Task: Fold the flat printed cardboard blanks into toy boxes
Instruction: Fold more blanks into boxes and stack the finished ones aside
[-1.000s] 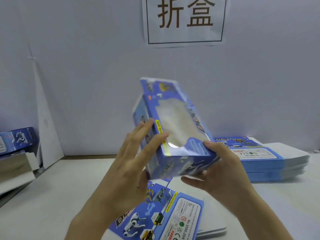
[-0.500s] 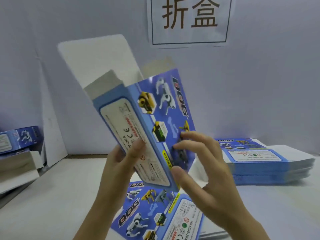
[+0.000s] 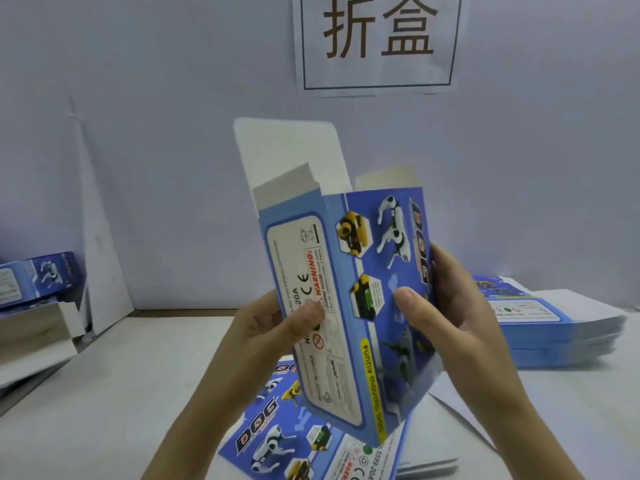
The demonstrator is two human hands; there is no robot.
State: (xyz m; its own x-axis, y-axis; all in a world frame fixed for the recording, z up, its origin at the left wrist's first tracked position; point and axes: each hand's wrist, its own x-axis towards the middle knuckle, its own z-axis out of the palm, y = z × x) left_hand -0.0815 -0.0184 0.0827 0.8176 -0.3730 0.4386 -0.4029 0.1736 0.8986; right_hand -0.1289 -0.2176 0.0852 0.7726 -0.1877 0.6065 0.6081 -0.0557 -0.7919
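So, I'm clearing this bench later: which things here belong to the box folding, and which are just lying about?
Job: half-folded box held by left hand and right hand; flat blanks beneath it; stack of blanks at right; printed box far left.
Lying about: wall sign; white board leaning at left.

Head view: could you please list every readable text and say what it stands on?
"折盒": wall sign.
"DOG": held box and flat blank.
"WARNING": the box's side panel.
"CE": same panel.
"FUNNY MOVING DOG": the box's yellow strip.
"5599-20A": flat blank.
Fine print and the far stack labels: too blurred.
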